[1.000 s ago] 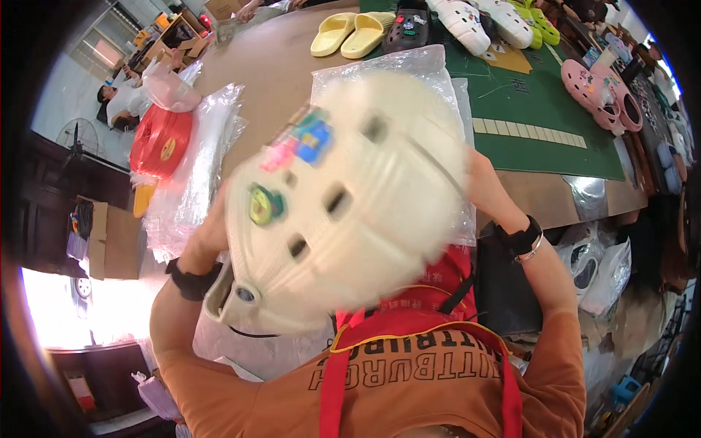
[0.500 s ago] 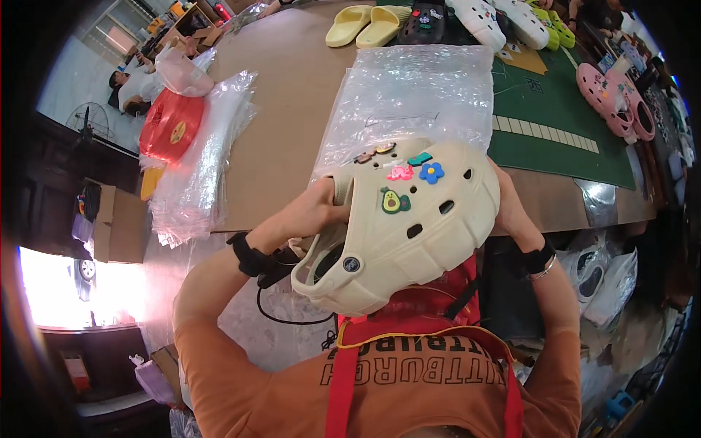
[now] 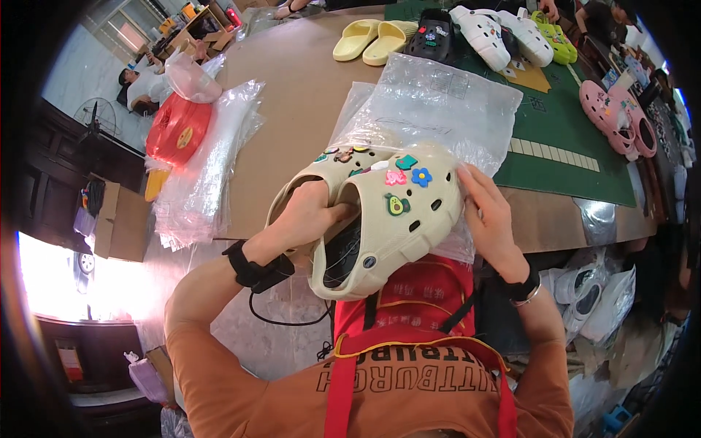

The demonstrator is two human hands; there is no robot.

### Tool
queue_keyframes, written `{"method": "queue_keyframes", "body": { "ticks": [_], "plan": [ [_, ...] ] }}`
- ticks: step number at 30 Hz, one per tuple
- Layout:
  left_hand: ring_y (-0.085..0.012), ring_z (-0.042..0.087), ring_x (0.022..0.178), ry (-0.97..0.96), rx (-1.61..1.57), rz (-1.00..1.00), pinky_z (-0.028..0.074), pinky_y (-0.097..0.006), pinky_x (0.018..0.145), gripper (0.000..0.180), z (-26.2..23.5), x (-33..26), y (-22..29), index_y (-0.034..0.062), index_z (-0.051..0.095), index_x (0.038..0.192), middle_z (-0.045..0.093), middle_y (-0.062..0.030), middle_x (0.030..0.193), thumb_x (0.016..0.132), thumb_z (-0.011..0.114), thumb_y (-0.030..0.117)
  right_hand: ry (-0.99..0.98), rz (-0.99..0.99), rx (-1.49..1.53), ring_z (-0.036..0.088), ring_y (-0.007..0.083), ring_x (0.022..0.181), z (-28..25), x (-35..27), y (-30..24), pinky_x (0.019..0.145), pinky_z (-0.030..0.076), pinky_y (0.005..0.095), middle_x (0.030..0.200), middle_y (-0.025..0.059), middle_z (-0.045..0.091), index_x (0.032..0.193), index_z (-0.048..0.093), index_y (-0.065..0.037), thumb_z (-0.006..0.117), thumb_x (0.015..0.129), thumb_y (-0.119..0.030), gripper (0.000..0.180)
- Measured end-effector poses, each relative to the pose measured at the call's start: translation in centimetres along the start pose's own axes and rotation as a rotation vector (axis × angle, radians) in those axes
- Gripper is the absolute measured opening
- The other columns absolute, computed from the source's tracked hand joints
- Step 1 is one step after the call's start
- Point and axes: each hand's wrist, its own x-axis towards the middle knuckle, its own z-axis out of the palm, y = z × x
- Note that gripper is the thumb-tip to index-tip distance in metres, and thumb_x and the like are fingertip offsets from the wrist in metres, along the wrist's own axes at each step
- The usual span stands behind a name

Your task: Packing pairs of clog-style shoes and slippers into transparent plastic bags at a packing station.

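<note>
A pair of cream clogs is before me, the right clog (image 3: 420, 208) partly in front of the left clog (image 3: 321, 169). Colourful charms, among them an avocado and a blue flower, dot their tops. My left hand (image 3: 310, 212) is closed on the pair, its fingers inside the foot openings. Around the toes lies a clear plastic bag (image 3: 445, 98), spread beyond them on the table. At the right clog's outer side, my right hand (image 3: 491, 219) has its fingers along the bag's edge, the thumb lower. How far the toes reach into the bag is hard to see.
More clear bags (image 3: 219, 157) lie at the left beside a red roll (image 3: 179, 131). Yellow slides (image 3: 387, 44), black clogs (image 3: 431, 36), white clogs (image 3: 482, 36) and green clogs (image 3: 555, 40) line the far side. Pink clogs (image 3: 610, 113) stand on the green mat (image 3: 577, 124).
The clogs have moved down and slightly left, and both now show their openings. The bag has shifted and turned to the right around the toes. My right hand has come into fuller view.
</note>
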Motion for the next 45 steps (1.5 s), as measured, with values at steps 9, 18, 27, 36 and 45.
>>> {"method": "queue_keyframes", "body": {
  "ticks": [9, 18, 27, 36, 45],
  "plan": [
    [-0.0347, 0.060, 0.081, 0.043, 0.140, -0.034, 0.046, -0.038, 0.071, 0.034, 0.8, 1.2, -0.5, -0.0042, 0.058, 0.094, 0.061, -0.0225, 0.086, 0.071, 0.063, 0.019, 0.072, -0.067, -0.177, 0.056, 0.0294, 0.092, 0.7, -1.1, -0.5, 0.078, 0.046, 0.0337, 0.117, 0.0152, 0.053, 0.114, 0.054, 0.001, 0.050, 0.065, 0.015, 0.051],
    [-0.0400, 0.059, 0.070, 0.152, 0.250, -0.046, 0.047, -0.043, 0.064, 0.031, 2.0, 2.0, -1.3, -0.0082, 0.058, 0.075, 0.058, -0.0260, 0.071, 0.073, 0.060, 0.022, 0.085, -0.153, -0.304, 0.057, 0.0293, 0.088, 2.0, -1.0, -1.2, 0.076, 0.048, 0.0342, 0.116, 0.0166, 0.053, 0.110, 0.056, 0.002, 0.050, 0.064, 0.014, 0.048],
    [-0.0407, 0.058, 0.067, 0.098, 0.243, -0.104, 0.046, -0.043, 0.060, 0.033, 2.1, 1.5, 0.0, -0.0105, 0.056, 0.070, 0.055, -0.0274, 0.066, 0.074, 0.058, 0.022, 0.039, 0.042, -0.072, 0.059, 0.0284, 0.080, 0.5, 0.6, -0.9, 0.069, 0.049, 0.0336, 0.109, 0.0153, 0.054, 0.113, 0.055, -0.003, 0.046, 0.067, 0.010, 0.049],
    [-0.0398, 0.058, 0.067, 0.069, 0.243, -0.065, 0.046, -0.043, 0.061, 0.035, 3.2, 1.5, -1.4, -0.0099, 0.057, 0.073, 0.056, -0.0264, 0.067, 0.074, 0.059, 0.025, 0.078, 0.110, -0.168, 0.058, 0.0271, 0.074, 1.4, 0.8, 0.5, 0.060, 0.048, 0.0341, 0.093, 0.0114, 0.052, 0.104, 0.057, -0.007, 0.050, 0.076, 0.005, 0.031],
    [-0.0343, 0.060, 0.068, 0.226, -0.039, -0.133, 0.046, -0.039, 0.062, 0.034, 3.3, 1.8, -2.0, -0.0095, 0.057, 0.078, 0.059, -0.0240, 0.071, 0.074, 0.062, 0.024, 0.097, -0.022, -0.156, 0.057, 0.0264, 0.073, 1.6, -0.3, -0.3, 0.061, 0.048, 0.0329, 0.092, 0.0119, 0.051, 0.103, 0.056, -0.006, 0.054, 0.072, 0.009, 0.035]
  ]
}}
